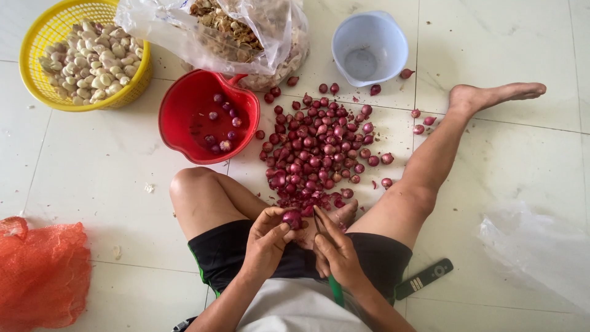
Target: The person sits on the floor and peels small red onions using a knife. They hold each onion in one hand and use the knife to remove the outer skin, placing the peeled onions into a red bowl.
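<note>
Left hand (265, 238) grips a shallot (292, 217), right hand (335, 249) a knife (320, 222) — bare floor (92, 178) leftward.

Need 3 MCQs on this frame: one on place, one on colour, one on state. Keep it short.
1. Where does the pile of shallots lie?
A. in the yellow basket
B. on the floor between the legs
C. in the pale bowl

2. What colour is the bowl holding a few peeled shallots?
A. red
B. green
C. black

3. What is the left hand doing?
A. resting flat on the floor
B. holding one shallot
C. gripping the remote

Answers:
1 B, the pile sits on the tiles in front of the person.
2 A, it stands left of the pile.
3 B, its fingers pinch a shallot while the right hand holds a green-handled knife.
</note>
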